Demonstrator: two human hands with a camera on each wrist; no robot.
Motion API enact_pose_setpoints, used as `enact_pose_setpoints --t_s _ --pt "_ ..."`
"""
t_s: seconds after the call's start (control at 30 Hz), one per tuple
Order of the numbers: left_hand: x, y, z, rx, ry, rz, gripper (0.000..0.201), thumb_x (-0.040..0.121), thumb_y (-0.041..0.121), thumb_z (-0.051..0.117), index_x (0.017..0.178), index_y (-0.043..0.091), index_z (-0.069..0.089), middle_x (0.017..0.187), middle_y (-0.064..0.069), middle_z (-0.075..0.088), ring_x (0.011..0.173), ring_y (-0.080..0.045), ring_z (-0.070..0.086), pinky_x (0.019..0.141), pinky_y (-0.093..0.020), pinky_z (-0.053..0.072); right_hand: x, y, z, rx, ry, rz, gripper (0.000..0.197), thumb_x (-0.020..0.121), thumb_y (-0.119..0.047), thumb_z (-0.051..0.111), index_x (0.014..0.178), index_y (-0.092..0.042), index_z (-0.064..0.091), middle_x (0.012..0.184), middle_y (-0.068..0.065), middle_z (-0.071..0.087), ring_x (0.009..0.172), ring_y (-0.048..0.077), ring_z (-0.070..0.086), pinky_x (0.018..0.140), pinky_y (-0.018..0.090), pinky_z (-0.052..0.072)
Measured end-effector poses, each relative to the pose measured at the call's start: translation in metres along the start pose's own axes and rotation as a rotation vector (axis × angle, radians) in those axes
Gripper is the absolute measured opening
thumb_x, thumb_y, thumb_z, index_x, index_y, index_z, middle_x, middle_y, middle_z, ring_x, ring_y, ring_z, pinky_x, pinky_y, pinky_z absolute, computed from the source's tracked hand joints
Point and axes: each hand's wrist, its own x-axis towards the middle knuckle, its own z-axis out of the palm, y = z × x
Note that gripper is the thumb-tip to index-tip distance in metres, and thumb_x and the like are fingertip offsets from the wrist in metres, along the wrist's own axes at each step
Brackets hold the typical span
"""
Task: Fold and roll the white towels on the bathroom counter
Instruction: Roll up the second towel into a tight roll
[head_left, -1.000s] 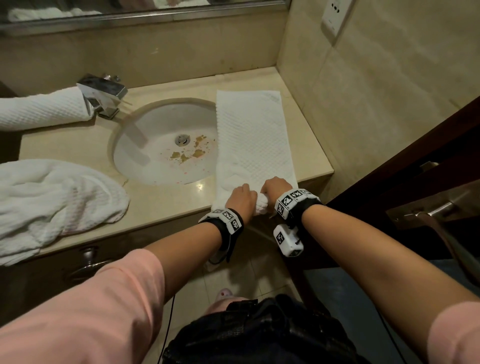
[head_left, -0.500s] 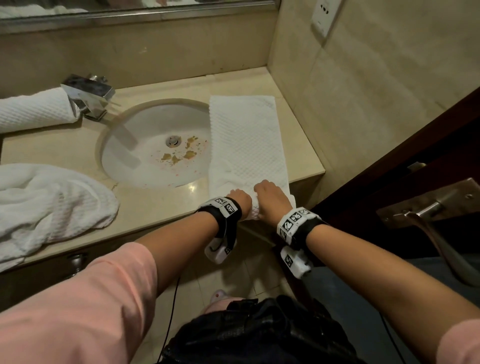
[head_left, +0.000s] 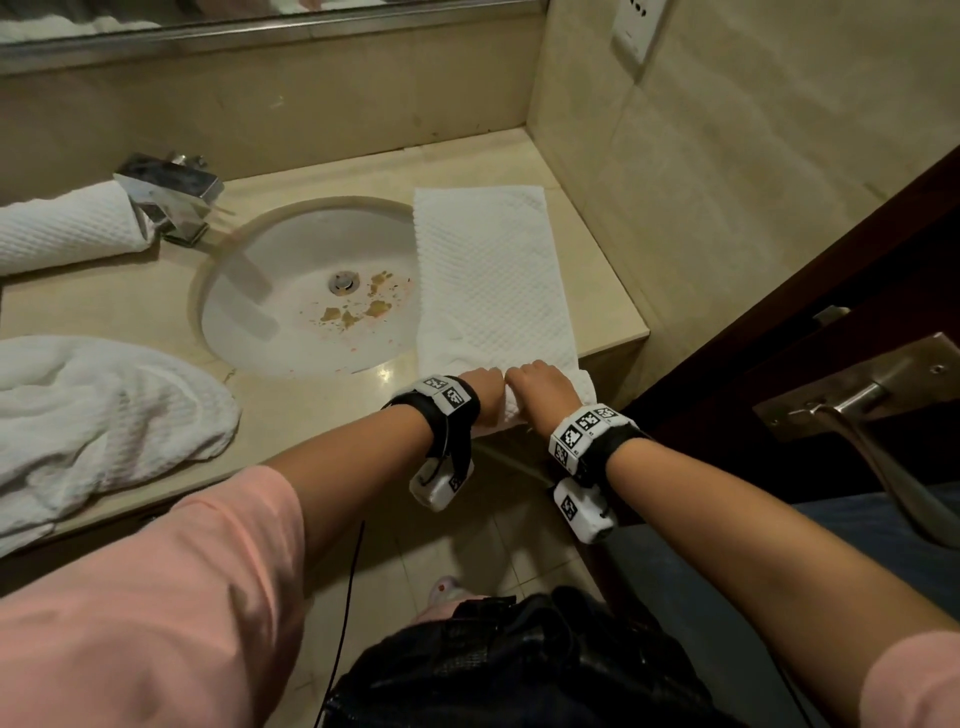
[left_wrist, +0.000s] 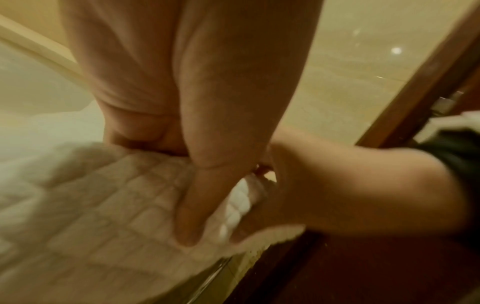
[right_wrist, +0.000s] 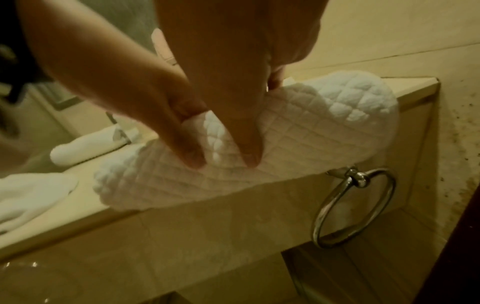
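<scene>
A white waffle towel lies folded into a long strip on the counter's right side, overlapping the sink rim. Its near end is curled into a small roll at the counter's front edge. My left hand and right hand sit side by side on that roll, fingers curled over it and thumbs pressed into its near face. The left wrist view, blurred, shows my left thumb on the roll. A finished rolled towel lies at the back left. A crumpled towel sits at the front left.
The oval sink with brown stains holds the counter's middle, and a chrome faucet stands behind it. A tiled wall bounds the right side. A metal towel ring hangs under the counter edge. A dark door with a handle is at the right.
Both hands have shifted slightly forward over the near end of the strip, and the roll under them has turned a little further. The camera view has drifted to the right.
</scene>
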Motion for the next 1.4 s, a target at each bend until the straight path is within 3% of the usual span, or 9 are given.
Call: enact_pose_setpoints --t_s 0.23,0.47,0.6,0.73,0.83,1.0,1.2,1.3,1.4 --pt "-0.010 -0.001 0.034 0.082 0.264 -0.069 0.039 0.088 0.007 0.053 0.124 0.005 0.040 0.118 -0.012 0.051 0.106 -0.029 0.050 0.087 -0.034 0.039 0.022 0.015 -0.027 0.168 -0.143 0.045 0.045 0.076 -0.011 0.075 0.118 -0.015 0.062 0.114 0.006 0.065 0.105 0.024 0.060 0.087 0.031 0.050" --pt "0.003 -0.012 0.011 -0.026 0.200 -0.052 0.030 0.084 0.011 0.056 0.111 0.006 0.044 0.104 -0.012 0.062 0.094 -0.030 0.058 0.069 -0.032 0.036 0.026 0.012 -0.020 0.096 -0.131 0.017 0.055 0.075 -0.022 0.075 0.123 -0.012 0.053 0.120 0.007 0.059 0.107 0.024 0.057 0.090 0.033 0.048" --pt "0.013 -0.025 -0.003 -0.129 0.086 -0.053 0.047 0.073 0.026 0.073 0.110 0.013 0.045 0.100 -0.006 0.061 0.088 -0.024 0.060 0.067 -0.031 0.046 0.016 0.013 0.000 -0.007 -0.032 -0.016 0.096 0.061 -0.033 0.086 0.138 -0.010 0.033 0.130 0.009 0.043 0.118 0.028 0.044 0.102 0.037 0.035" --pt "0.024 -0.030 -0.015 -0.192 -0.057 -0.054 0.051 0.070 0.023 0.076 0.113 0.019 0.049 0.104 0.000 0.061 0.092 -0.021 0.060 0.079 -0.034 0.053 0.019 0.015 0.007 -0.068 0.100 0.031 0.048 0.081 -0.005 0.061 0.125 -0.010 0.042 0.123 0.010 0.048 0.115 0.029 0.044 0.096 0.038 0.033" --pt "0.032 -0.031 -0.017 -0.163 -0.136 -0.051 0.052 0.071 0.023 0.076 0.117 0.019 0.050 0.110 -0.001 0.060 0.096 -0.020 0.058 0.087 -0.037 0.052 0.029 0.017 0.006 -0.080 0.034 0.046 0.037 0.083 -0.002 0.057 0.117 -0.012 0.047 0.118 0.007 0.054 0.113 0.026 0.046 0.094 0.037 0.033" --pt "0.035 -0.026 -0.023 -0.040 -0.189 -0.091 0.046 0.070 0.026 0.077 0.108 0.015 0.055 0.098 -0.001 0.061 0.086 -0.019 0.060 0.083 -0.034 0.054 0.050 0.023 -0.002 -0.073 -0.115 0.008 0.032 0.086 -0.013 0.059 0.117 -0.014 0.049 0.118 0.005 0.058 0.115 0.025 0.048 0.094 0.039 0.034" --pt "0.027 -0.007 0.002 0.143 0.192 -0.126 0.051 0.076 0.014 0.070 0.118 0.007 0.042 0.119 -0.011 0.046 0.105 -0.027 0.047 0.084 -0.034 0.041 0.062 0.035 -0.009 -0.003 -0.268 0.022 0.037 0.078 -0.025 0.070 0.108 -0.015 0.051 0.109 0.005 0.059 0.109 0.025 0.050 0.091 0.037 0.037" --pt "0.033 -0.007 0.006 0.163 0.189 -0.102 0.048 0.076 0.014 0.070 0.116 0.008 0.043 0.118 -0.011 0.050 0.106 -0.026 0.048 0.085 -0.033 0.039 0.062 0.036 -0.008 0.004 -0.320 0.028 0.041 0.076 -0.028 0.073 0.109 -0.013 0.053 0.110 0.006 0.056 0.110 0.026 0.049 0.088 0.035 0.040" --pt "0.043 -0.011 0.000 0.147 0.100 -0.053 0.052 0.074 0.022 0.076 0.114 0.009 0.045 0.114 -0.008 0.054 0.105 -0.025 0.051 0.088 -0.033 0.041 0.059 0.031 0.001 -0.027 -0.234 0.103 0.058 0.074 -0.033 0.077 0.119 -0.011 0.049 0.124 0.010 0.041 0.117 0.028 0.040 0.094 0.036 0.038"
